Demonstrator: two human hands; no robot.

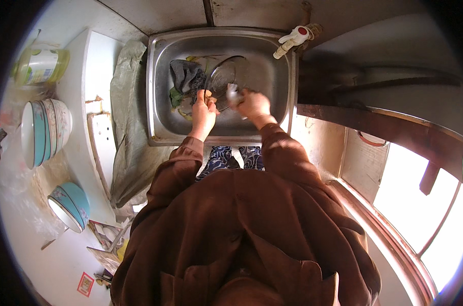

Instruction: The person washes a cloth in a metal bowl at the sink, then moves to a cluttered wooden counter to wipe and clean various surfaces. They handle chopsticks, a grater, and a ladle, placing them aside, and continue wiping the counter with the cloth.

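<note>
Over the steel sink [218, 140], my left hand [204, 114] grips the near left edge of a round, clear glass lid [220, 78] with a dark rim. My right hand [254, 104] is closed on a small whitish item [233, 93], blurred, beside the lid's right part; whether it touches the glass I cannot tell. A dark grey cloth [185, 74] lies in the sink left of the lid. Green leaf scraps [175, 97] and yellowish peelings [184, 114] lie near the cloth.
A tap with a white handle [295, 36] stands at the sink's back right corner. Stacked bowls [46, 130], more bowls [71, 204] and a yellowish container [42, 66] are on the left. A greyish sheet [126, 122] hangs beside the sink. A dark ledge [369, 120] runs along the right.
</note>
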